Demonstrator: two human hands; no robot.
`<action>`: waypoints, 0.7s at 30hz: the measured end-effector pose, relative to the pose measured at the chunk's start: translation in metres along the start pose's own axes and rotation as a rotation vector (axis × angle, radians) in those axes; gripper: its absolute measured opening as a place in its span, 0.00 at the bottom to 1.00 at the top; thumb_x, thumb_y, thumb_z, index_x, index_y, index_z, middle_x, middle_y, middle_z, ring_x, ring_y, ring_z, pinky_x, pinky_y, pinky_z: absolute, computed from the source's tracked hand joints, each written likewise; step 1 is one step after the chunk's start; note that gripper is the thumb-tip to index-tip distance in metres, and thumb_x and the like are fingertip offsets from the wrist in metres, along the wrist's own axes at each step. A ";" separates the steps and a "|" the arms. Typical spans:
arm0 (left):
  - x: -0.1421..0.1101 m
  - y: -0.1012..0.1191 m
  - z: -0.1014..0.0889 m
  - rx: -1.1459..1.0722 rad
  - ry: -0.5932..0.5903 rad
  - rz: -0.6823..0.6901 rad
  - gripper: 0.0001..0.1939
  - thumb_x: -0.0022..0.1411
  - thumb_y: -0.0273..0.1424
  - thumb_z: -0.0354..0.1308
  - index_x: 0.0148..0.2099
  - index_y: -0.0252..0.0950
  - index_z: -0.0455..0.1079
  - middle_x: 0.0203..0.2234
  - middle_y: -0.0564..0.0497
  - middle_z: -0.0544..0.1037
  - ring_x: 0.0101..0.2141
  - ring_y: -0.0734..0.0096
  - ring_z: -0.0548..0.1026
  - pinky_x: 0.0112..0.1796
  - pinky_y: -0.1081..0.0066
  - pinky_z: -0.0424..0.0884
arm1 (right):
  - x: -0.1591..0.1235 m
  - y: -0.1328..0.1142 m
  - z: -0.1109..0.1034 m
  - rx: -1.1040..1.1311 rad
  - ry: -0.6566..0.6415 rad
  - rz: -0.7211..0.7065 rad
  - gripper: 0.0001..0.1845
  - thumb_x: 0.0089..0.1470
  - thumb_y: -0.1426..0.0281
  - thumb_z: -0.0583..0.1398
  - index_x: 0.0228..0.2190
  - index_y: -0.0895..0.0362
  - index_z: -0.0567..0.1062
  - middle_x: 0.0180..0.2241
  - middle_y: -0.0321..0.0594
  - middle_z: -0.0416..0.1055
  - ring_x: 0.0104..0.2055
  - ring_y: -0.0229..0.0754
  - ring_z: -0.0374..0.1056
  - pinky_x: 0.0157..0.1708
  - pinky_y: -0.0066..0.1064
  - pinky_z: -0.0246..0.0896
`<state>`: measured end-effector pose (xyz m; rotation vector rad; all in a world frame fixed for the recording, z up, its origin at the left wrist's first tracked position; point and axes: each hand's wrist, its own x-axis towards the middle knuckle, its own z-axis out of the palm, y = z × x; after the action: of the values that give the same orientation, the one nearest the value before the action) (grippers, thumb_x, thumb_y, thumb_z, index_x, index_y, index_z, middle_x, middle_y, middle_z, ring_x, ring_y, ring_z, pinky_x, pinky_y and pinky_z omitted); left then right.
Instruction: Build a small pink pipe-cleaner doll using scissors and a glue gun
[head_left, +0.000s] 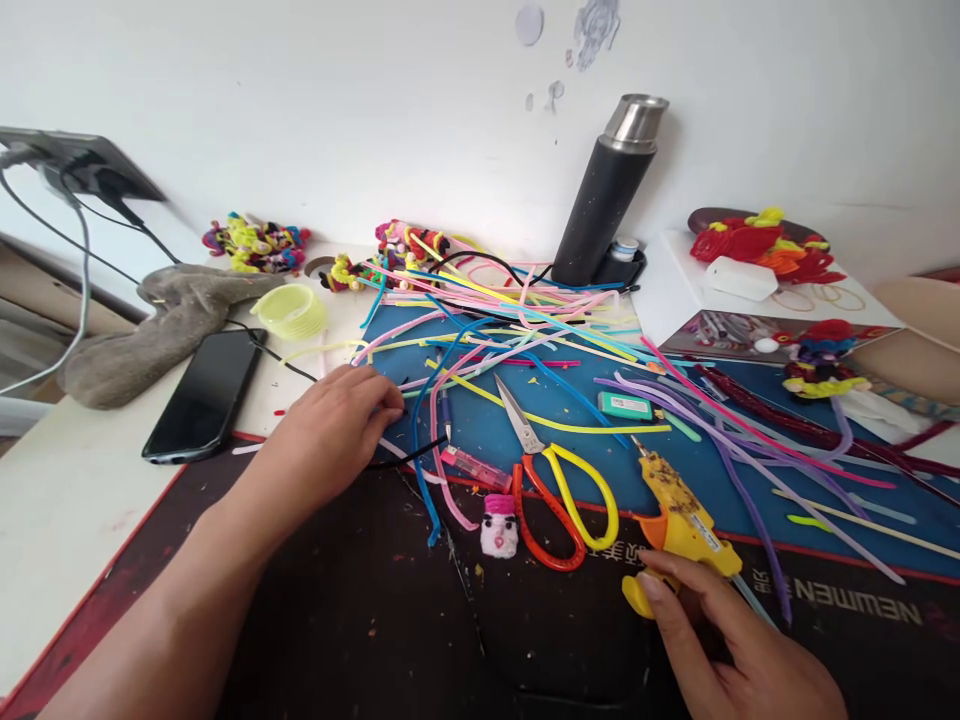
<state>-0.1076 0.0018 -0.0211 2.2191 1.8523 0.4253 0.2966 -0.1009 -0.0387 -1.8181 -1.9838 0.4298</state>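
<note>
My left hand (334,425) is at the left edge of the pipe cleaner pile (480,345), fingers curled down and closed. Whatever lies under its fingertips is hidden. At the lower right, my right hand (739,635) has its thumb and fingers closed at the handle of a yellow hot glue gun (686,520), which lies on its side with its nozzle pointing away. Between the hands are scissors (551,485) with red and yellow handles, spread apart. Beside them sits a small white fuzzy head (499,535) with a pink hat. A pink lighter (478,467) touches the pile's near side.
A black thermos (607,200) stands by the wall. A phone (206,395) and yellow cup (291,312) lie left, near finished fuzzy dolls (255,243). Right of the thermos, a white box (780,300) carries red pieces. A green glue-stick-sized box (626,405) lies mid-mat.
</note>
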 end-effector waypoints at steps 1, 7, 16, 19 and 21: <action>0.000 -0.001 -0.004 -0.016 0.041 -0.025 0.11 0.72 0.38 0.53 0.40 0.42 0.75 0.40 0.45 0.82 0.46 0.49 0.77 0.50 0.56 0.70 | 0.001 0.000 0.000 0.005 0.000 0.001 0.21 0.67 0.47 0.60 0.42 0.45 0.88 0.30 0.36 0.86 0.22 0.44 0.80 0.18 0.27 0.71; -0.004 0.014 -0.035 -0.324 0.357 -0.378 0.11 0.68 0.42 0.62 0.44 0.41 0.76 0.35 0.52 0.83 0.33 0.64 0.77 0.36 0.66 0.69 | 0.002 -0.002 0.000 0.020 0.014 -0.013 0.19 0.67 0.47 0.61 0.42 0.44 0.87 0.29 0.33 0.85 0.19 0.41 0.77 0.17 0.26 0.69; 0.005 0.048 -0.034 -0.889 0.220 -0.375 0.18 0.50 0.46 0.74 0.41 0.43 0.83 0.31 0.49 0.85 0.33 0.58 0.81 0.37 0.60 0.79 | 0.000 -0.002 0.005 -0.031 0.059 -0.020 0.22 0.68 0.46 0.59 0.41 0.45 0.87 0.31 0.34 0.86 0.24 0.43 0.81 0.21 0.27 0.72; 0.004 0.053 -0.022 -1.064 0.121 -0.377 0.18 0.49 0.46 0.76 0.39 0.42 0.84 0.34 0.47 0.86 0.33 0.57 0.82 0.39 0.59 0.80 | 0.000 -0.003 0.007 -0.018 0.057 -0.022 0.21 0.68 0.47 0.59 0.41 0.45 0.87 0.29 0.33 0.85 0.21 0.41 0.78 0.20 0.27 0.69; 0.002 0.055 -0.016 -1.131 0.075 -0.377 0.18 0.49 0.45 0.77 0.38 0.41 0.84 0.34 0.47 0.86 0.34 0.58 0.82 0.39 0.59 0.80 | -0.001 -0.007 0.008 -0.010 0.058 -0.004 0.22 0.69 0.46 0.59 0.42 0.46 0.86 0.27 0.33 0.84 0.19 0.40 0.76 0.20 0.28 0.68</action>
<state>-0.0627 -0.0065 0.0130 1.0873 1.4095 1.1204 0.2867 -0.1020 -0.0421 -1.8114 -1.9537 0.3619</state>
